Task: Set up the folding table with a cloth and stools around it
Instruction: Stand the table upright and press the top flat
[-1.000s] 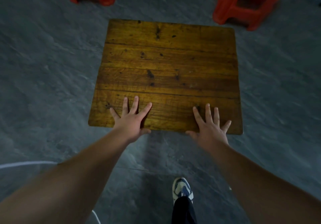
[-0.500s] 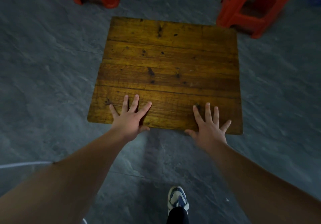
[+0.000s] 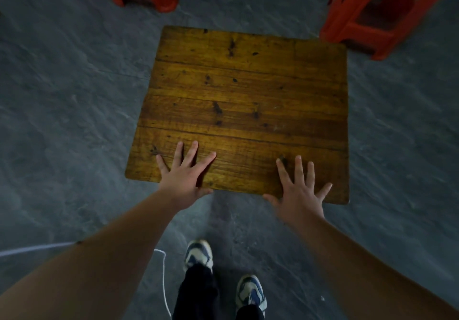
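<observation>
Both hands' spread fingers (left hand (image 3: 182, 178), right hand (image 3: 299, 195)) lie flat on the wooden table (image 3: 248, 91) near edge.

Non-task items in view: floor, cord, footwear, trousers.

We record a grey, mottled concrete floor (image 3: 62, 111) filling the frame. At 7 o'clock we note a thin white cord (image 3: 162, 282) lying on it, running in from the left edge and curving down toward the bottom edge. At 6 o'clock we list two blue-and-white sneakers (image 3: 198, 255), one set ahead of the other, below dark trouser legs (image 3: 196, 292).
</observation>
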`<state>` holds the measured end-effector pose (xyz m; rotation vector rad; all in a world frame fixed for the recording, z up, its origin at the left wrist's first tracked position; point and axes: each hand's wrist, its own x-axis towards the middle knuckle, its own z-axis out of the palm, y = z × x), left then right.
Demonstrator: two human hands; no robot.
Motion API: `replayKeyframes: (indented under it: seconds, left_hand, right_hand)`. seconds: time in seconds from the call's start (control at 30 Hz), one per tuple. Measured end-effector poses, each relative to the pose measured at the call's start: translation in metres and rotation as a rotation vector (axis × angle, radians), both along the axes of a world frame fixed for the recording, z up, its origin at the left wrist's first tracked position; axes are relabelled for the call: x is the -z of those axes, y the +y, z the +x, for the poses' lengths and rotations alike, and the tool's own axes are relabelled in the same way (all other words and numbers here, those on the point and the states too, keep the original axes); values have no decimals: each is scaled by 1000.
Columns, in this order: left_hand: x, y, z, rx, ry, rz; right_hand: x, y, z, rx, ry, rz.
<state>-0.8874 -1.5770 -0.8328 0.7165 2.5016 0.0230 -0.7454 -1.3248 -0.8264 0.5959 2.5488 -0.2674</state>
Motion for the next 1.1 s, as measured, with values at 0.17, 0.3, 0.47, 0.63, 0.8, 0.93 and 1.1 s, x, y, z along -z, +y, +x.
replayKeyframes:
  seconds: [0.17,0.3,0.47,0.63,0.8,0.93,1.1]
  left_hand:
    - [-6,2,-2,-25,-1,19]
    - [-12,4,-2,-45,18,39]
    - [-21,11,-31,-79,49,90]
    - [-14,19,-64,-130,-48,-22]
    - [-3,15,-67,-126,-66,-25]
    - [-2,12,-71,-130,-78,-10]
    - [-4,5,-84,-91,-98,-41]
  right_hand:
    - [-10,-5,-7,55,-38,-54]
    - [-16,-13,-12,95,-76,-80]
    - [-28,-10,-35,124,45,-68]
    - [-19,10,-60,144,-18,-28]
    - [-5,6,-59,118,-68,4]
    - [-4,4,-59,122,-66,3]
    - [-3,-4,-61,114,-69,13]
